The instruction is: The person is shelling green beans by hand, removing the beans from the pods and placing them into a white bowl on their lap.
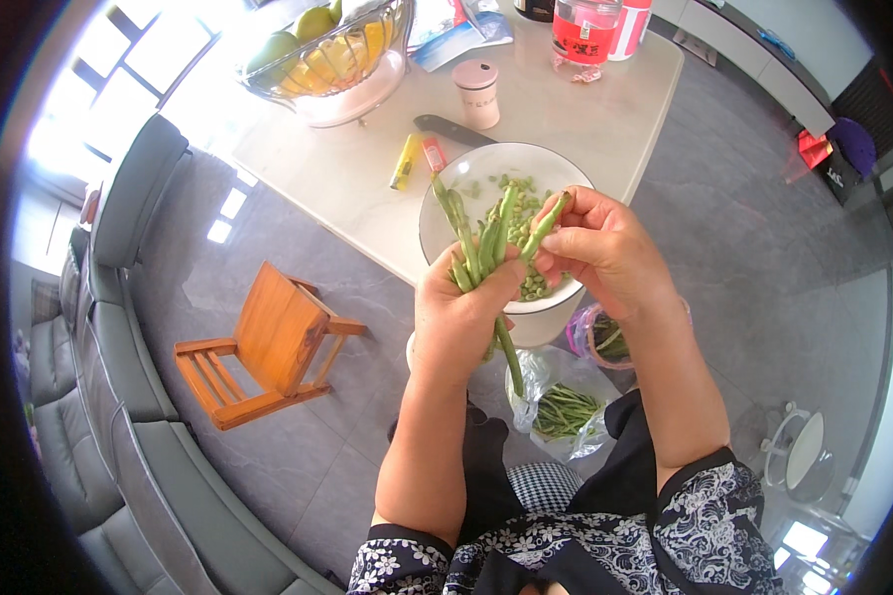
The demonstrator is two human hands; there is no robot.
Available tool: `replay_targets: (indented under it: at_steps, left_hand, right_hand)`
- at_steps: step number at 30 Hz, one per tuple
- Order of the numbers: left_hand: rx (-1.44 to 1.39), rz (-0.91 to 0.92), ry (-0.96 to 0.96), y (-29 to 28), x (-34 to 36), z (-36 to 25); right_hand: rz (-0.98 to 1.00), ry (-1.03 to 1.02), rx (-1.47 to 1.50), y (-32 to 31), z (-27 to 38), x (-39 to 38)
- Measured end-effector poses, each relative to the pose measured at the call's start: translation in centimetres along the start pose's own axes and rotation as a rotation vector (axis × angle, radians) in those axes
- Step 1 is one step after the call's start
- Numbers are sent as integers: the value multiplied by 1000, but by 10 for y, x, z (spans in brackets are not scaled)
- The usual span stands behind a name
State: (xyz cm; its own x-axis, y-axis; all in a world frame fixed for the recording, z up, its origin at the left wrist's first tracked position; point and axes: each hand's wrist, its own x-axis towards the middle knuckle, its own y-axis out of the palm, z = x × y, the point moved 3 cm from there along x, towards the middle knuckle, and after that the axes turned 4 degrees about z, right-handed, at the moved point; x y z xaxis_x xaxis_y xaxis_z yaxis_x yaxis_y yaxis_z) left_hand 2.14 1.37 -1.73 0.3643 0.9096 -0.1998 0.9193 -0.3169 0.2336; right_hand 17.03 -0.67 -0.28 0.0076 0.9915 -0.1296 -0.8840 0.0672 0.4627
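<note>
My left hand (464, 305) is closed round a bunch of long green bean pods (488, 241), their tips fanning out above the fist and one hanging below it. In my right hand (605, 248) a single green bean pod (546, 224) is pinched between thumb and fingers, close to the bunch. Both hands are over the near part of a white bowl (446, 162) with a dark rim. Shelled green beans (532, 288) lie in the bowl, partly hidden by the hands and pods.
A knife (451, 130), a yellow packet (404, 162) and a pink cup (477, 94) are on the table (357, 188). A fruit basket (332, 74) stands far left. Below are a plastic bag (566, 412) of pods and a round bin (605, 337). A wooden chair (278, 327) stands left.
</note>
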Motion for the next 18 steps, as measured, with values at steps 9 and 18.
replay_targets:
  at_steps: [9,18]
  left_hand:
    - [-259,121,-18,8,2,1]
    - [-239,25,71,15,1,1]
  right_hand:
    - [64,12,219,1,-2,0]
    - [0,5,47,-4,5,-2]
